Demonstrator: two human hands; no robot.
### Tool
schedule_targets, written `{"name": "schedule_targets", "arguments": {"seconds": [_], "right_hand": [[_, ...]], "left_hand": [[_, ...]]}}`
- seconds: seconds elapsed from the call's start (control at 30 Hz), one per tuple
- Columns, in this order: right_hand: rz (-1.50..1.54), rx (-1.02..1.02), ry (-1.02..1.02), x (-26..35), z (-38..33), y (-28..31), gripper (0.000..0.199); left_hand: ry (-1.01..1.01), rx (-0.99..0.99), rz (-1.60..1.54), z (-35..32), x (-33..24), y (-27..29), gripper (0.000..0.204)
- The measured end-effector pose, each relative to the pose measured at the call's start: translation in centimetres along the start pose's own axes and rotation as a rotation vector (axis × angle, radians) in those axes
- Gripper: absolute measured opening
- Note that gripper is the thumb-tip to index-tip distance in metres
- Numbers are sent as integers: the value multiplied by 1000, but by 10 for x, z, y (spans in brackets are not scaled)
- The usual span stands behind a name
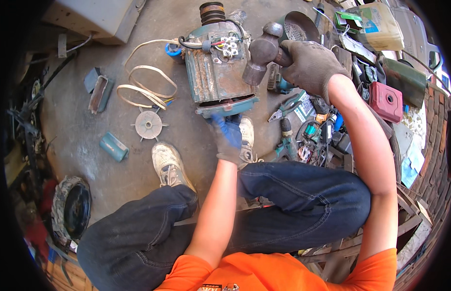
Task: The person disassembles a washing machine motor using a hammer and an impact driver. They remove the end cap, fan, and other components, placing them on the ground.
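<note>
An electric motor (217, 72) with a ribbed, rusty, blue-green body lies on the floor ahead of me. Its grooved pulley (212, 13) points away, and wires run to an uncovered terminal block (229, 47) on top. At the near end, a blue-green end cover (228, 106) stands slightly off the body, leaving a dark gap. My left hand (228, 139), in a grey and blue glove, is up against the cover's near side; its fingers are blurred and partly hidden. Raised at the motor's right, my gloved right hand (313, 68) is closed round the handle of a ball-peen hammer (262, 54).
Left of the motor are a coiled pale cable (150, 89), a round fan (148, 124), a blue-green cover (114, 147) and an open box (100, 94). Pliers (284, 107), a drill (287, 143) and other tools crowd the right, near a red box (386, 102).
</note>
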State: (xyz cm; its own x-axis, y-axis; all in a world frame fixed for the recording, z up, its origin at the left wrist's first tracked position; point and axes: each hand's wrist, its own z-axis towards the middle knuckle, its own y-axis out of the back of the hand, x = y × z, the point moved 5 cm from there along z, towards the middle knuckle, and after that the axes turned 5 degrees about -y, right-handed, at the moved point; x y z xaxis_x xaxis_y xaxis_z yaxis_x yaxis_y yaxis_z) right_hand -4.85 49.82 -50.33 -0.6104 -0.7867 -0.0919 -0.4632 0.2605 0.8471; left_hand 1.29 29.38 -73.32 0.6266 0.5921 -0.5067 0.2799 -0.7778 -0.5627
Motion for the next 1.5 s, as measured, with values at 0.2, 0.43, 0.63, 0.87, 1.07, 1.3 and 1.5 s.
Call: {"name": "schedule_targets", "arguments": {"seconds": [0.2,0.43,0.63,0.87,1.07,1.3,1.5], "right_hand": [[-49,82,47,3,-1,-16,32],[-33,-45,35,10,-1,10,31],[100,-114,5,24,0,24,29],[-141,234,141,32,-6,-29,34],[-29,-39,44,5,-2,0,31],[257,61,-175,-63,-51,-38,29],[1039,148,-483,-118,-136,-184,34]], "left_hand": [[262,34,-226,13,-3,11,72],[325,19,-316,18,0,16,68],[338,60,-338,21,2,19,69],[399,111,-233,23,-1,21,85],[182,192,-60,13,2,16,82],[264,233,-239,17,-1,9,89],[276,333,-223,33,-8,20,88]]}}
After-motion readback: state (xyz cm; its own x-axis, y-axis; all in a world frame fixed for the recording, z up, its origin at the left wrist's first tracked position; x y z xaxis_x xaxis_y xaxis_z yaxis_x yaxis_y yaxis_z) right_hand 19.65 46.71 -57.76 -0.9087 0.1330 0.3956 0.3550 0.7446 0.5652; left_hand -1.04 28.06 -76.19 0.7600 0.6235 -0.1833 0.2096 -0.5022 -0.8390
